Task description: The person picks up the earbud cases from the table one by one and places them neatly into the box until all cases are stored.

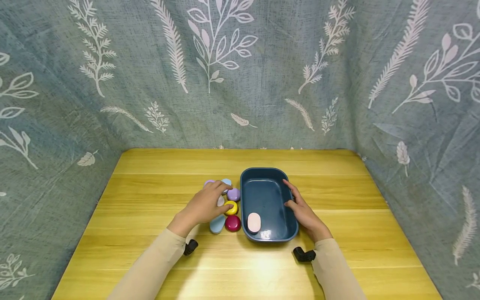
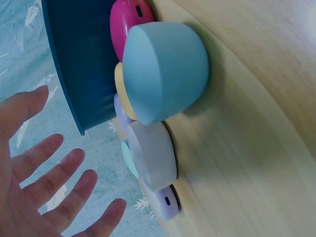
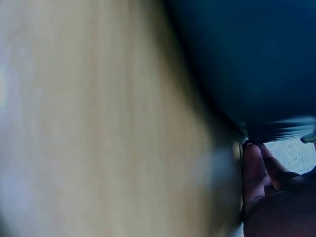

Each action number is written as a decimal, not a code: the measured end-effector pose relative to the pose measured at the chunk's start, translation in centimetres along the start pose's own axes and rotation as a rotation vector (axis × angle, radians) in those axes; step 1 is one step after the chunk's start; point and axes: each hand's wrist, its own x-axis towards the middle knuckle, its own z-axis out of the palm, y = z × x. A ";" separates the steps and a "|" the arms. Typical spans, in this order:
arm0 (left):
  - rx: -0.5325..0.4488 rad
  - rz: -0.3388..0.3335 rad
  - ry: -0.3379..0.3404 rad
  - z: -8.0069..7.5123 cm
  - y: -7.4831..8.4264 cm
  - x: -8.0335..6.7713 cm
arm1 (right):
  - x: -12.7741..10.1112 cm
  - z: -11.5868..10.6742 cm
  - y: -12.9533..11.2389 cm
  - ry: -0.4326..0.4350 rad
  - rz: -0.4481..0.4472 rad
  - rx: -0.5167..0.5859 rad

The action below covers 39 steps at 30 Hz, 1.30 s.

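Observation:
A cluster of smooth, rounded pieces lies on the table left of a dark blue bin (image 1: 264, 208). My left hand (image 1: 206, 203) is over this cluster, its fingers (image 2: 59, 148) spread and holding nothing. Near its thumb sit a yellow piece (image 1: 231, 208), a purple piece (image 1: 233, 194) and a dark pink piece (image 1: 233, 223). A light blue tapered piece (image 2: 165, 71) stands close to the left wrist camera; the hand partly hides a whitish piece (image 2: 152, 155). My right hand (image 1: 306, 216) holds the bin's right wall, thumb over the rim. Inside the bin is a pale pink oval piece (image 1: 254, 222).
The wooden table (image 1: 150, 175) extends around the bin and pieces. Patterned grey-green cloth (image 1: 270, 108) hangs behind it and along both sides. A black wrist camera (image 1: 190, 247) is near the left sleeve, another black camera (image 1: 303, 254) near the right.

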 end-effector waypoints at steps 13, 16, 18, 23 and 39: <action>0.060 -0.097 -0.006 0.3 -0.8 0.1 | 0.0 0.0 0.1 -0.005 -0.008 0.017; 0.057 -0.114 -0.008 0.5 -0.9 0.1 | 0.1 -0.1 0.1 -0.004 -0.008 0.008; 0.059 -0.124 -0.007 0.5 -1.0 0.1 | 0.1 -0.1 0.2 -0.002 -0.008 0.005; 0.073 -0.153 -0.016 0.8 -1.3 0.2 | 0.0 -0.1 0.1 -0.001 -0.007 0.008; 0.103 -0.194 -0.037 1.3 -1.6 0.3 | 0.1 -0.2 0.2 -0.001 -0.009 -0.002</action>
